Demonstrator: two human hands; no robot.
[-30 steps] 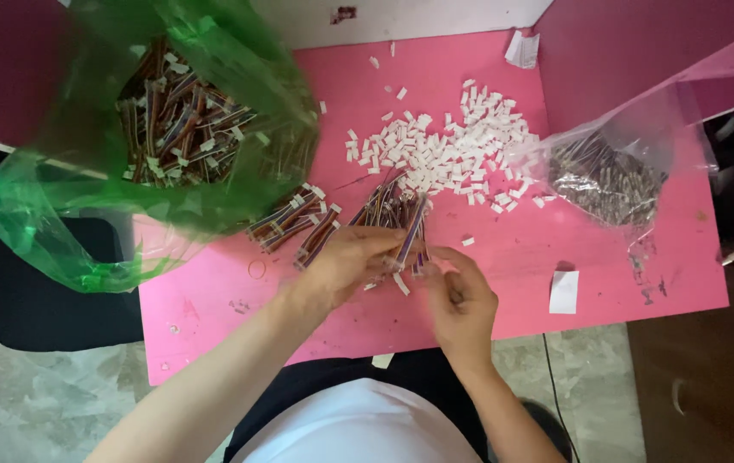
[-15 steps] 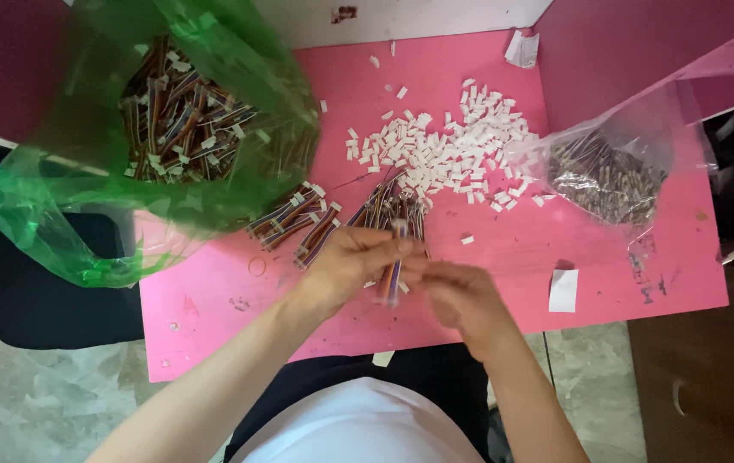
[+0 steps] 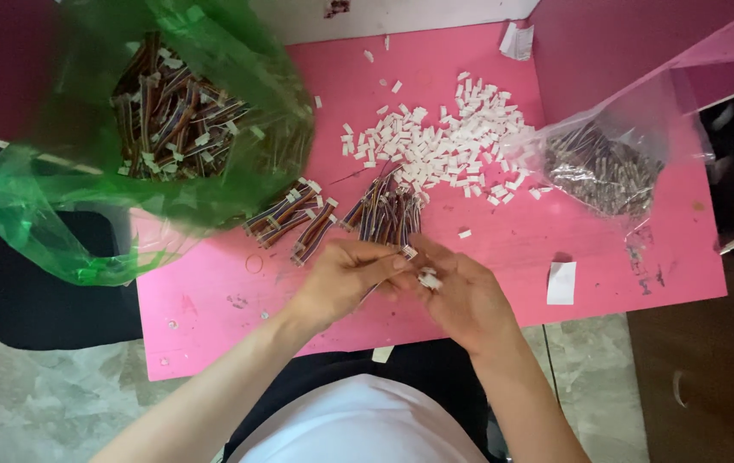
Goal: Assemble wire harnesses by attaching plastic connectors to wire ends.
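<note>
While both hands meet over the near middle of the pink table (image 3: 213, 343), the left hand (image 3: 341, 279) is curled with its fingers pinched on a thin multicoloured wire lead (image 3: 387, 267), and the right hand (image 3: 461, 296) is half closed, its fingertips holding a small white connector housing (image 3: 428, 279) against the lead's end; whether the 2 parts are already mated cannot be told. Progress appears to be at an early to middle stage. Just beyond the hands lie 2 loose groups of ribbon leads: the left group (image 3: 285, 214) shows white ends, and the bundle of leads (image 3: 387, 214) directly above the hands lies touching the edge of the housing pile. Further back, 1 spread pile of white housings (image 3: 436, 146), too many to count, suggests much work remains. At far left, 1 green plastic bag (image 3: 41, 223) hangs over the table edge and holds a large mass of leads (image 3: 170, 111). At right, 1 clear plastic bag (image 3: 607, 163) holds small dark parts, kind not discernible. Also present are 1 white paper slip (image 3: 561, 283) and 1 crumpled white scrap (image 3: 517, 40).
</note>
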